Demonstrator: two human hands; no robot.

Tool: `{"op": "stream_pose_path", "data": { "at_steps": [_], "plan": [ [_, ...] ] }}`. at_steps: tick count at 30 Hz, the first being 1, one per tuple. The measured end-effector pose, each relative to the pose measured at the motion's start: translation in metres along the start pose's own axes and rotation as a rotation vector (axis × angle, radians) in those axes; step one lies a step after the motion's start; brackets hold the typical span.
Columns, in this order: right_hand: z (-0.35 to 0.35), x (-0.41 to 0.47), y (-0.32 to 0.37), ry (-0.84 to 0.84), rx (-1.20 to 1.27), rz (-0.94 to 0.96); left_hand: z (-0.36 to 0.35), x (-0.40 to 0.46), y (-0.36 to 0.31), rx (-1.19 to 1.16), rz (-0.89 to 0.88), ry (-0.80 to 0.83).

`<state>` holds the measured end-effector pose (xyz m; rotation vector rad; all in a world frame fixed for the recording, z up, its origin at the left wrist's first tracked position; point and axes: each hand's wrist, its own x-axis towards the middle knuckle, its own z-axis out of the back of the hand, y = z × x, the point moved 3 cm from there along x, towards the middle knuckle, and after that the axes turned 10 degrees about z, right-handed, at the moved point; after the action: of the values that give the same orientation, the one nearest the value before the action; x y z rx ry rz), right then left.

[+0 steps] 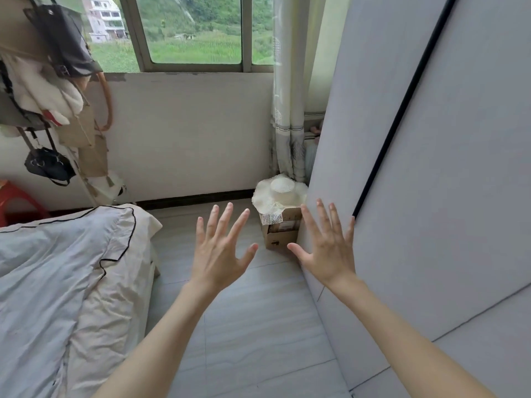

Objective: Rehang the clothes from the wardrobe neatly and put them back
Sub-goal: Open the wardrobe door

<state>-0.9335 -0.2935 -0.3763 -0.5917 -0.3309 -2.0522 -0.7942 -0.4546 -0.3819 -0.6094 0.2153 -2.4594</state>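
Observation:
A tall grey wardrobe (431, 168) fills the right side, its doors shut, with a dark vertical gap between two panels. My left hand (221, 248) is held out over the floor, fingers spread and straight, holding nothing. My right hand (327, 248) is raised the same way, fingers spread, just in front of the wardrobe's left edge; whether it touches the panel I cannot tell. No clothes from the wardrobe or hangers are in sight.
A bed with a grey duvet (57, 282) lies at the left. A cardboard box (283, 228) with a white sun hat (280, 192) on it stands by the wardrobe corner, below a curtain (287, 110). Bags and garments hang on a rack (51, 90) at far left.

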Motion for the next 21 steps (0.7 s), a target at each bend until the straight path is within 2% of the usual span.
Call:
{"op": "stream_pose_path", "data": {
  "at_steps": [6,12,16,21],
  "plan": [
    [-0.039,0.040,-0.036,0.056,-0.100,-0.116,-0.053,0.077,0.011,-0.034,-0.101,0.094],
    [-0.052,0.071,-0.077,0.062,-0.195,-0.354,-0.091,0.161,0.004,-0.117,-0.271,0.180],
    [-0.044,0.077,-0.105,0.038,-0.275,-0.514,-0.117,0.208,-0.032,-0.170,-0.389,0.250],
    [-0.026,0.076,-0.143,0.012,-0.424,-0.618,-0.138,0.244,-0.110,-0.283,-0.586,0.300]
  ]
}}
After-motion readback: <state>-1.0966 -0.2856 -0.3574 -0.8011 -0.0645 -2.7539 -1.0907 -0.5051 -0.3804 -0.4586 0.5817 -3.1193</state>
